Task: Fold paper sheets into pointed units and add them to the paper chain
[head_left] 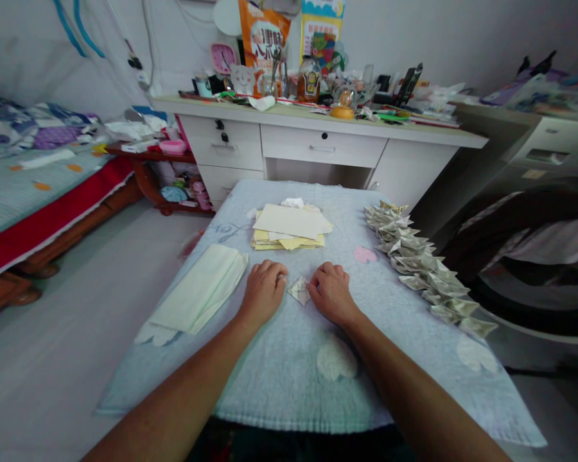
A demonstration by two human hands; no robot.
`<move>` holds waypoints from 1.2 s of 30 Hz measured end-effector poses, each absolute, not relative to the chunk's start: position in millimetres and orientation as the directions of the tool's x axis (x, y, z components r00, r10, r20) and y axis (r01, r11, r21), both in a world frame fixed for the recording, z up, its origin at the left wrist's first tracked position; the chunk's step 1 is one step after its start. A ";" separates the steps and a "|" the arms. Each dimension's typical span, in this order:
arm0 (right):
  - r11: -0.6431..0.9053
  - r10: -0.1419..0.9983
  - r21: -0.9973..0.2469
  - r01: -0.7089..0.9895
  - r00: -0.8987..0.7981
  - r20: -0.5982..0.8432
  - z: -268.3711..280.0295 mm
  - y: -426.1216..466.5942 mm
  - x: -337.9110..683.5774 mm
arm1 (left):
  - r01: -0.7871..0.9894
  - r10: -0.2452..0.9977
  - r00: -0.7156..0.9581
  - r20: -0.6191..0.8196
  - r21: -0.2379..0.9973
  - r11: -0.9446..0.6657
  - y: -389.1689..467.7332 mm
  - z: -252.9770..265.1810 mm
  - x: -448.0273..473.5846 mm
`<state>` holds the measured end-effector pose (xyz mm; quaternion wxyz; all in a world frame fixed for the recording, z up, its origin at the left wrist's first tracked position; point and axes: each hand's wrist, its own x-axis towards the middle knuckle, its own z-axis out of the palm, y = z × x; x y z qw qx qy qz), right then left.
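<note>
A small diamond of folded printed paper (298,291) lies on the cloth between my two hands. At its right corner, the curled fingers of my right hand (333,292) pinch the edge. My left hand (264,290) rests just left of the paper with fingers bent and closed, thumb near the index finger. Whether a small thing sits in those left fingertips I cannot make out. Beyond the hands is a stack of cream and yellow paper sheets (291,221). Long pale green folded paper (200,289) lies to the left. Rows of pointed folded-paper pieces (421,263) stand along the right side.
A light blue patterned cloth (289,378) covers the table. Behind it stands a white desk (322,144) crowded with a jar (309,80), bags and small items. A bed (43,186) is at the left, a front-loading washing machine (549,160) at the right.
</note>
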<state>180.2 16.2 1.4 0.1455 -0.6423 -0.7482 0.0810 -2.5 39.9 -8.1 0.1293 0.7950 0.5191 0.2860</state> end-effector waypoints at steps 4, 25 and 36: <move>0.168 0.984 -0.303 0.938 -0.140 0.114 0.5 16.6 180.3 | 0.632 0.841 0.399 0.365 0.555 -0.541 36.7 -3.3 0.2; 0.139 0.990 -0.269 0.953 -0.124 0.072 5.9 16.3 178.3 | 0.740 0.884 0.398 0.246 0.483 -0.468 36.8 -7.6 -1.2; 0.143 0.987 -0.252 0.957 -0.121 0.101 2.7 16.0 178.2 | 0.803 0.906 0.369 0.206 0.420 -0.422 36.3 -6.1 4.3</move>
